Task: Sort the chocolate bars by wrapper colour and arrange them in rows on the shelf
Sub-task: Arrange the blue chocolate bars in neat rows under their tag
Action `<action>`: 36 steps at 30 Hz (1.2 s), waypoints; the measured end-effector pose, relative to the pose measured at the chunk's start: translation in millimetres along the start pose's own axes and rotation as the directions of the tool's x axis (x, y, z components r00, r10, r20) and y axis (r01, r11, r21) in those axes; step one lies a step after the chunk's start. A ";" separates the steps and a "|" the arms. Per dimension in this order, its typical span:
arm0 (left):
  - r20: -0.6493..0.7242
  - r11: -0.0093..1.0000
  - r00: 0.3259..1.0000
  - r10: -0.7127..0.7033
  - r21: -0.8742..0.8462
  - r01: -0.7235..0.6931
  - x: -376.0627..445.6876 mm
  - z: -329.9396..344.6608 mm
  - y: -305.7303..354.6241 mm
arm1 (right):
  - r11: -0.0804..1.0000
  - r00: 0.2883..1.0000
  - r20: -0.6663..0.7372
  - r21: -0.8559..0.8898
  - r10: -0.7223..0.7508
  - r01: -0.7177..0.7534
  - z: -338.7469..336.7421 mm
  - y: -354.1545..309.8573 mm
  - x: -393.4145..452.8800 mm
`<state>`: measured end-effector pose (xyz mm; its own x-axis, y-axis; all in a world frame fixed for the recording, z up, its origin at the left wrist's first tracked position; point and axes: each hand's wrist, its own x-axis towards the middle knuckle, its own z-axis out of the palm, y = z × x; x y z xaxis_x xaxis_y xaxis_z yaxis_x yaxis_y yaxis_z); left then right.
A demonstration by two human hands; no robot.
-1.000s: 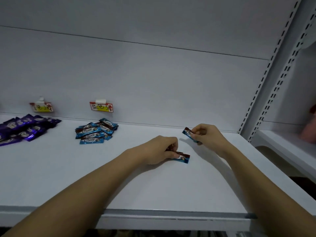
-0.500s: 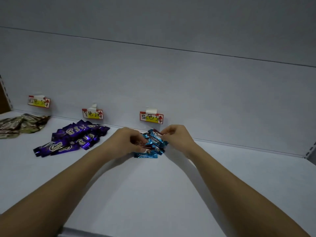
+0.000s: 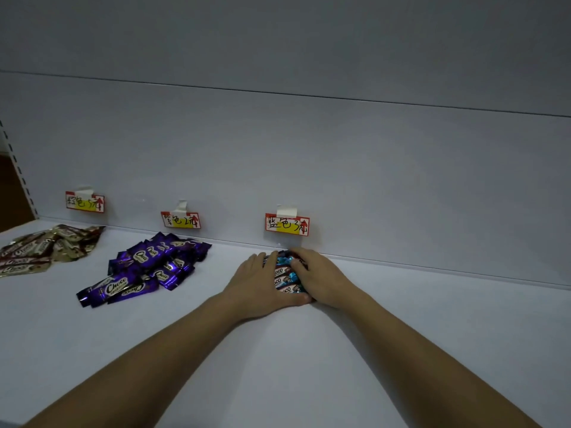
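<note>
Cupping the stack of blue foil-wrapped chocolate bars [image 3: 285, 278] on the white metal shelf [image 3: 401, 335], I see my left hand [image 3: 262, 285] and right hand [image 3: 321, 278] pressing its sides, fingers relaxed.

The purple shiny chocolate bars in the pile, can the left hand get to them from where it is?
Probably yes. The left hand presses the blue-wrapped chocolate bars, and only bare white shelf lies between it and the pile of purple foil-wrapped chocolate bars on its left. Nothing blocks the way.
</note>
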<state>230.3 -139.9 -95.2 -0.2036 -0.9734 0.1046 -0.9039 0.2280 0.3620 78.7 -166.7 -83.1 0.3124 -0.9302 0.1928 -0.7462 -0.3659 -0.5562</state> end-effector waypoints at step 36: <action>-0.043 0.888 0.918 0.394 -0.243 -0.392 36.1 52.1 177.2 | 0.897 0.897 -0.111 -0.064 0.428 -0.436 -167.5 133.1 -100.2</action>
<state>43.2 -135.7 -75.5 -0.5264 -0.8033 0.2785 -0.6312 0.5887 0.5050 -150.5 -127.2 -41.0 -0.1048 -0.9942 0.0248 -0.8435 0.0757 -0.5318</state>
